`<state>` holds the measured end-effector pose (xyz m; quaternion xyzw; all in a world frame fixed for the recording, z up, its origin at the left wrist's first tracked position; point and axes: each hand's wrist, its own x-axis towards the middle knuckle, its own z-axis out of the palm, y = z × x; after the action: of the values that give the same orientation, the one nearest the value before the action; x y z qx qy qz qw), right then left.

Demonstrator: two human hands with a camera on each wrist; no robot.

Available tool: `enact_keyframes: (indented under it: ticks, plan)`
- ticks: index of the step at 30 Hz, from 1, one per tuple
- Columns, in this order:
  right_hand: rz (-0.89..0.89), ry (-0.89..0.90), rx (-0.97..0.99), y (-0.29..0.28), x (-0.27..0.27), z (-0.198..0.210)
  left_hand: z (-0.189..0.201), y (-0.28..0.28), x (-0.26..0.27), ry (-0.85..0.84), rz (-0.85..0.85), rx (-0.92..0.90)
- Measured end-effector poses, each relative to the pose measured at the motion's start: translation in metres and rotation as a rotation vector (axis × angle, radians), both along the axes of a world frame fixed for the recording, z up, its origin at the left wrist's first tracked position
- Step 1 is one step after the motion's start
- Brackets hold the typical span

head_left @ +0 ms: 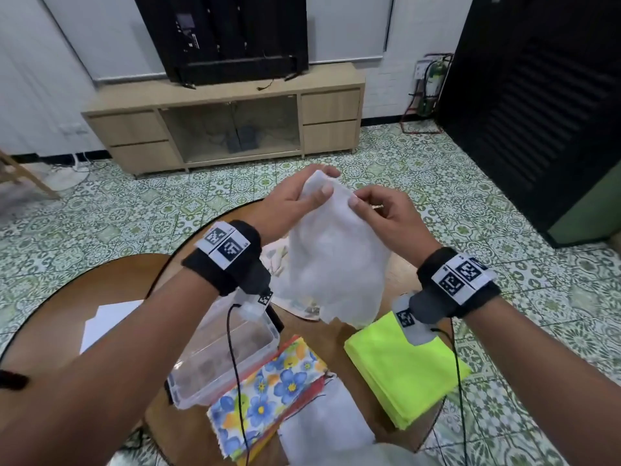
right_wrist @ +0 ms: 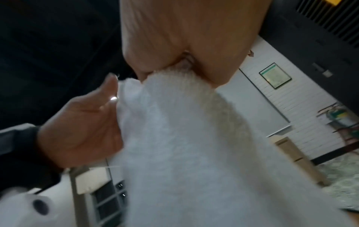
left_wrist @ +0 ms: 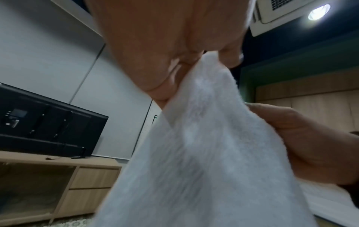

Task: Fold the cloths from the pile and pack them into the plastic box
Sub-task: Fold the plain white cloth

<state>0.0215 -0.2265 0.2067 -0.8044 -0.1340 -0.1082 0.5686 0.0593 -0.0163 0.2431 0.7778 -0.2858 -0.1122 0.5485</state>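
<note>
Both hands held the white towel (head_left: 331, 253) up above the round wooden table (head_left: 111, 284), the left hand (head_left: 295, 200) and right hand (head_left: 386, 213) each pinching its top edge close together. It hung long-axis vertical, its loose end pointing down between the clear plastic box (head_left: 215, 364) and the folded yellow cloth (head_left: 406, 368).

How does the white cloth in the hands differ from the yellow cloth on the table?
The white cloth hangs unfolded in the air, pinched by the left hand and right hand; the yellow cloth lies folded flat on the table, untouched. White is plain, yellow neon bright. Neither is in the plastic box.

Fuzzy white terry cloth (head_left: 336, 257), clear glossy plastic box (head_left: 221, 361), smooth wooden table (head_left: 111, 284).
</note>
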Motion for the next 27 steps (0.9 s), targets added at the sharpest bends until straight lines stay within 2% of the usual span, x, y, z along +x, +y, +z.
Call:
enact_keyframes:
  ticks: [4,8,10,14,17,19,23,27]
  plan:
    - [-0.055,-0.082,0.092,0.02,-0.008,0.011,0.009,-0.006,-0.013,-0.192,0.027,0.181]
    - [0.134,0.193,0.287,0.019,-0.024,-0.009,0.02,0.007,-0.015,-0.259,0.311,0.103]
    - [0.148,0.263,0.239,0.011,-0.035,-0.026,0.031,0.029,-0.009,-0.323,0.449,0.073]
    - [0.091,0.372,0.027,-0.02,-0.046,-0.047,0.053,0.09,0.006,-0.47,0.578,0.136]
    - [0.114,0.402,-0.118,-0.044,-0.045,-0.058,0.052,0.13,0.009,-0.466,0.637,0.22]
    - [0.103,0.405,-0.129,-0.054,-0.044,-0.061,0.047,0.151,0.007,-0.404,0.712,0.207]
    - [0.149,0.473,0.065,-0.064,-0.04,-0.06,0.031,0.174,0.0,-0.397,0.756,0.252]
    - [0.141,0.501,0.353,-0.067,-0.031,-0.058,0.015,0.195,-0.004,-0.295,0.795,0.177]
